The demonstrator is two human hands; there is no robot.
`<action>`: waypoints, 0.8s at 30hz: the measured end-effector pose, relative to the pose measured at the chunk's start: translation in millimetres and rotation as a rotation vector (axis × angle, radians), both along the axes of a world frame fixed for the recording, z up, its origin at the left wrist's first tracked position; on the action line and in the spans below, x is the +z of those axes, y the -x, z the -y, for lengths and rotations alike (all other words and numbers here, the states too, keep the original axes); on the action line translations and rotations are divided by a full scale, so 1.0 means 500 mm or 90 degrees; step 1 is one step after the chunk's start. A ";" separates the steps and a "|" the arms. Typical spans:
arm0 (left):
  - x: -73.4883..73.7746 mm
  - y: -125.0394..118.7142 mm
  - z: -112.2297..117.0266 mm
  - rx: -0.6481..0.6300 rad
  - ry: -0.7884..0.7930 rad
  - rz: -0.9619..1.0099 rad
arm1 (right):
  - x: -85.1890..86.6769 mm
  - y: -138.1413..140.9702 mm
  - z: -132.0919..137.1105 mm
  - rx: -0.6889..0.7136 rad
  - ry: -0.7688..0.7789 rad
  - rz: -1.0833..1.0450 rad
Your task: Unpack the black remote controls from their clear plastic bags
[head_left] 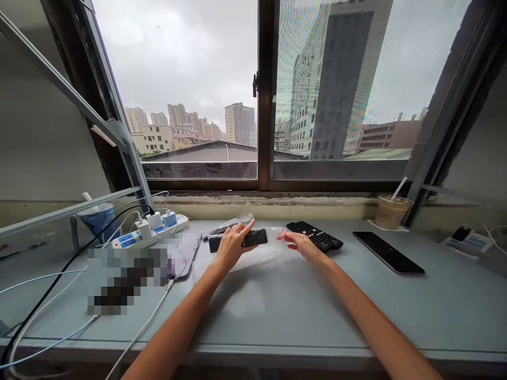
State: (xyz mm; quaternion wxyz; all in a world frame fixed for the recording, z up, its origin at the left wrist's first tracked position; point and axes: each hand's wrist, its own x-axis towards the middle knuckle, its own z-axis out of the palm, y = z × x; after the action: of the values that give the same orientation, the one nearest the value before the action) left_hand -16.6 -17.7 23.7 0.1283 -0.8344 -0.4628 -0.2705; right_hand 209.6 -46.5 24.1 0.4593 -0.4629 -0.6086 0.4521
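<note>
My left hand (233, 241) is wrapped around a black remote control (258, 237), which lies sideways with its buttons facing up. Its index finger stretches out over the far side. To the right of the remote, my right hand (300, 244) has its fingertips pinched at the edge of a clear plastic bag (253, 262), which spreads thin and see-through below the remote. Just behind my left hand lies another dark thing in clear plastic wrapping (227, 227). Beyond my right hand, black remote controls (319, 236) with light buttons rest on the table, overlapping.
A dark tablet (388, 252) lies at right on the grey table (293, 316), with an iced drink cup (392, 211) behind. At left are a power strip (152, 232) with plugs, a blue cup (99, 221), loose cables and a partly blurred phone (192, 264). A window lies beyond.
</note>
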 end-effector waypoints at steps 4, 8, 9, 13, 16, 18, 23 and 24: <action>-0.004 0.004 -0.003 0.021 0.024 -0.013 | -0.002 0.003 0.004 0.022 0.004 0.015; 0.000 -0.001 0.004 -0.001 0.028 -0.039 | -0.011 0.002 -0.002 0.030 -0.027 0.043; 0.002 -0.004 0.007 -0.010 0.021 -0.043 | -0.013 0.001 -0.005 0.035 -0.032 0.042; 0.009 -0.012 0.018 -0.052 -0.013 -0.054 | -0.018 0.002 -0.012 0.042 -0.009 0.010; 0.007 -0.014 0.018 -0.077 -0.027 -0.054 | -0.021 0.005 -0.012 0.031 0.016 -0.010; 0.002 -0.015 0.015 -0.093 -0.027 -0.054 | -0.022 0.006 -0.009 0.036 0.015 -0.007; -0.007 -0.017 0.012 -0.113 -0.031 -0.063 | -0.016 0.010 -0.002 0.037 -0.004 0.035; -0.007 -0.017 0.012 -0.114 -0.036 -0.063 | -0.014 0.010 -0.001 0.033 -0.007 0.040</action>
State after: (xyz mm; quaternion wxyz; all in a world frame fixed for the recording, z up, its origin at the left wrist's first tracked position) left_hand -8.1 -23.9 20.4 0.1499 -0.8810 -0.3713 -0.2521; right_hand 204.7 -45.8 17.3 0.4306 -0.4582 -0.6371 0.4458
